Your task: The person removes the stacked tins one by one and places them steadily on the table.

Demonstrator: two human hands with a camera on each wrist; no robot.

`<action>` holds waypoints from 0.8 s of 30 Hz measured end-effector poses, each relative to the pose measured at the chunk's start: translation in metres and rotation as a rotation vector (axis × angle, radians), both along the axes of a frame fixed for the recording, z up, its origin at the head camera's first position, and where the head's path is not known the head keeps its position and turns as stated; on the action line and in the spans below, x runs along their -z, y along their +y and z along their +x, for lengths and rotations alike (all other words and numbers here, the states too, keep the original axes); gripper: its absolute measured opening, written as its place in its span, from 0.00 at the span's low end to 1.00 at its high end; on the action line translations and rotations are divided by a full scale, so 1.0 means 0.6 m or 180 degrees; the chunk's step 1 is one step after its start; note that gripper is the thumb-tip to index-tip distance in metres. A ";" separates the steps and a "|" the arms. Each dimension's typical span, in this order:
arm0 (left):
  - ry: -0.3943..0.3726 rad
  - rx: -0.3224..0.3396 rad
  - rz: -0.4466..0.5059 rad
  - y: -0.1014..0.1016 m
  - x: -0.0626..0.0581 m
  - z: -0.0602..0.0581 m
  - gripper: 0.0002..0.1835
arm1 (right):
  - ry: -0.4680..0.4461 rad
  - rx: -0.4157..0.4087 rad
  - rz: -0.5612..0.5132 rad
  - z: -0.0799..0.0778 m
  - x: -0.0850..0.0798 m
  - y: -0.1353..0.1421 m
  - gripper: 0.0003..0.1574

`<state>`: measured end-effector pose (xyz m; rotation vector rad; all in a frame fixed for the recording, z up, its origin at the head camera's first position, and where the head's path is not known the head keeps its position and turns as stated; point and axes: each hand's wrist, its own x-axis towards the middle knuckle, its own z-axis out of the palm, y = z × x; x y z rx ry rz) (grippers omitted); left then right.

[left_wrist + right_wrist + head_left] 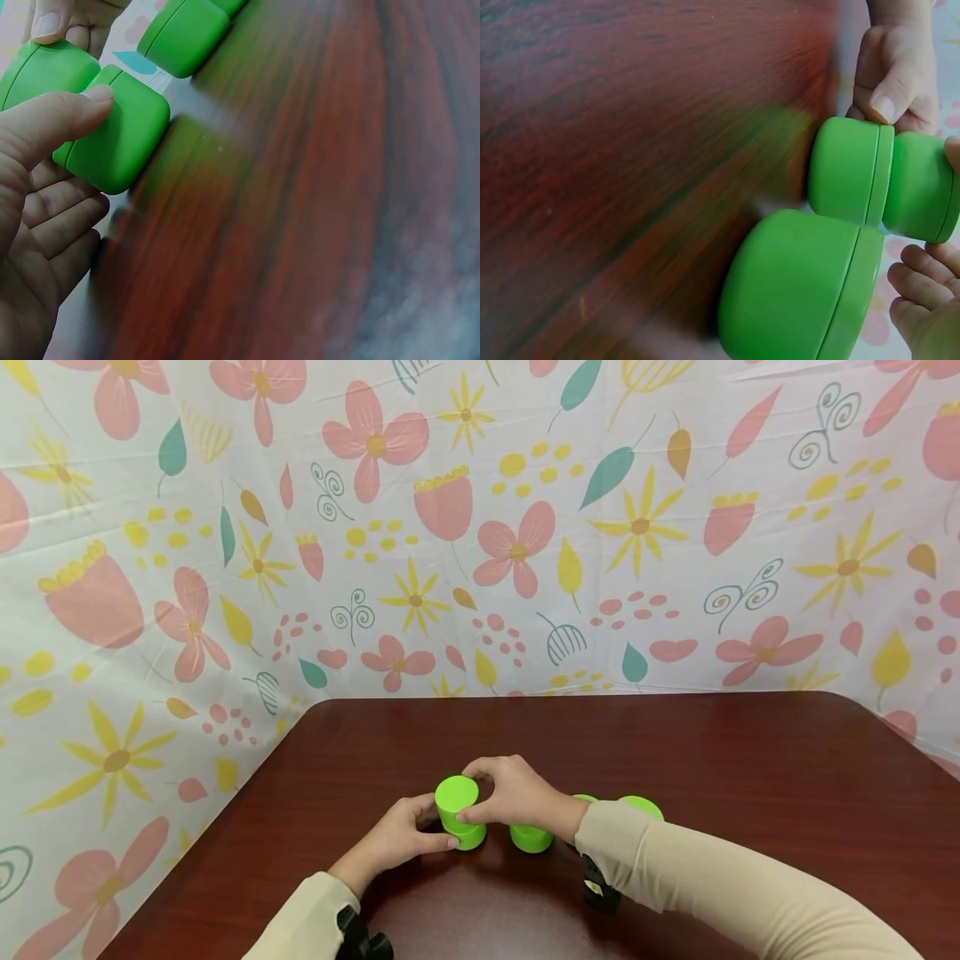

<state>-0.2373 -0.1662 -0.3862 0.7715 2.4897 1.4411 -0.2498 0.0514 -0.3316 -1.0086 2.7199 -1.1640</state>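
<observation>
Two small green round lidded jars stand one on top of the other on the table. My left hand holds the lower jar from the left, its thumb on the near side. The upper jar is pinched by my right hand, with the thumb in front and fingers behind. In the right wrist view the base of the upper jar sits against the lower one's lid. Just right of the stack is another green jar, partly under the right wrist.
Beyond the right forearm, more green jars are partly hidden by the sleeve. The dark reddish-brown wooden table reaches back to a flower-printed cloth, which hangs behind it and along the left.
</observation>
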 end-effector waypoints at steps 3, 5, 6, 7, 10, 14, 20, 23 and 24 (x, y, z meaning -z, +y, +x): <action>-0.0003 0.0003 0.0006 0.001 0.000 0.000 0.28 | -0.0034 -0.0006 -0.0048 0.001 0.001 0.001 0.26; -0.0007 0.0003 0.0015 0.001 -0.001 0.001 0.28 | -0.0048 -0.0006 -0.0065 0.001 0.002 0.001 0.25; -0.0012 0.0000 0.0020 0.001 -0.001 0.001 0.28 | -0.0051 -0.0004 -0.0062 0.001 0.003 0.001 0.25; -0.0016 0.0000 0.0024 0.001 -0.002 0.001 0.28 | -0.0055 -0.0001 -0.0058 0.001 0.003 0.000 0.26; -0.0029 -0.0003 0.0037 0.001 -0.003 0.002 0.27 | -0.0065 0.0015 -0.0039 0.000 0.003 0.000 0.27; -0.0014 -0.0020 0.0022 0.000 -0.003 0.003 0.27 | -0.0056 0.0032 -0.0047 -0.001 0.002 0.000 0.27; 0.0076 -0.0013 0.0017 0.000 0.000 0.000 0.26 | 0.0042 0.0066 -0.0078 -0.002 -0.004 0.004 0.26; 0.0102 0.0011 0.0048 -0.001 0.002 -0.001 0.27 | 0.0037 0.0090 -0.0064 -0.002 -0.008 0.009 0.26; 0.0100 0.0015 0.0049 -0.001 0.002 -0.001 0.27 | 0.0038 0.0095 -0.0058 -0.003 -0.009 0.010 0.27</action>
